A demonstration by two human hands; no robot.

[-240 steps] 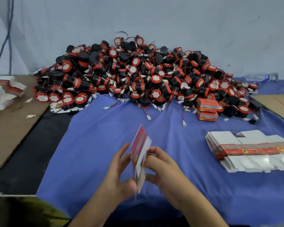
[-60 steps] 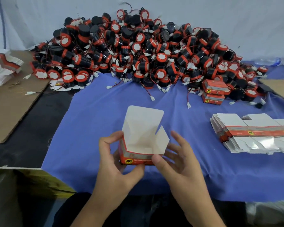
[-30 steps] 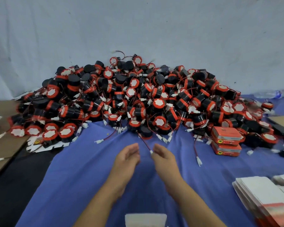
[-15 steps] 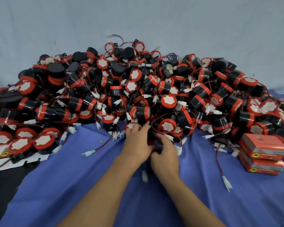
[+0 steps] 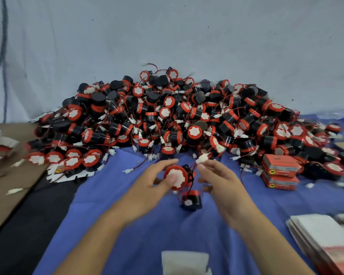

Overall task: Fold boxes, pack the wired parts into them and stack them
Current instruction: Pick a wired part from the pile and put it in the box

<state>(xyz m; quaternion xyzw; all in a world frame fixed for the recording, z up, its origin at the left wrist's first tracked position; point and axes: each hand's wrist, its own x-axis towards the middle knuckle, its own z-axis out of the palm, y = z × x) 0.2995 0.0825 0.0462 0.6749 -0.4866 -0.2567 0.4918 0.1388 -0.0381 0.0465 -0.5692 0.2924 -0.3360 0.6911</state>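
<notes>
My left hand (image 5: 153,181) grips a round black wired part with a red rim and white face (image 5: 176,176) above the blue cloth (image 5: 127,225). My right hand (image 5: 220,179) pinches that part's white connector (image 5: 202,158) on its red wire. A second black part (image 5: 191,199) lies on the cloth just below my hands. Behind them rises the large pile of wired parts (image 5: 177,120). The folded box's white open flap (image 5: 185,262) shows at the bottom edge. Two closed red boxes (image 5: 279,172) sit stacked at the right of the pile.
Flat unfolded boxes (image 5: 324,241) lie in a stack at the lower right. Brown cardboard (image 5: 10,185) covers the left of the table, with more white and red box blanks (image 5: 0,143) on it. A grey-blue sheet hangs behind the pile.
Both hands have drawn back from the pile's front edge with one wired part. The left hand now holds its body and the right hand its connector. A second part has come away onto the cloth.
</notes>
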